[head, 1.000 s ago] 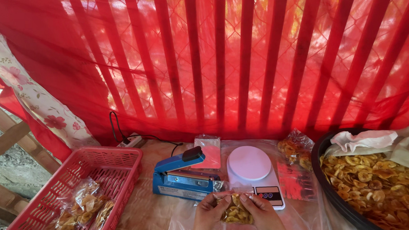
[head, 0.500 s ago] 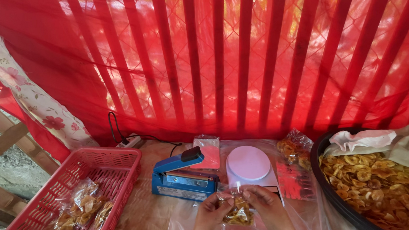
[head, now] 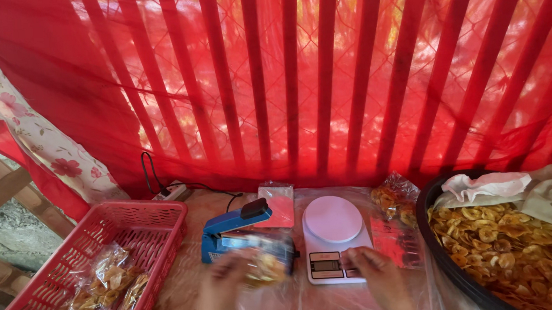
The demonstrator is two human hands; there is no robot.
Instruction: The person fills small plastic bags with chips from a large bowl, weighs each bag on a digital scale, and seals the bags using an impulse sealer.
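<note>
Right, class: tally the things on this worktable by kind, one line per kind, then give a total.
Red plastic basket: 1
Blue heat sealer: 1
White kitchen scale: 1
Black tub of chips: 1
Bag of chips in the left hand: 1
Total: 5
The right hand touches the scale's front edge.

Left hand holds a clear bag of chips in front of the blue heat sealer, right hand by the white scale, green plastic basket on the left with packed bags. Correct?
Not quite: the head view shows the plastic basket is red, not green. The rest holds: left hand holds the clear bag of chips before the blue heat sealer, right hand by the white scale.
</note>
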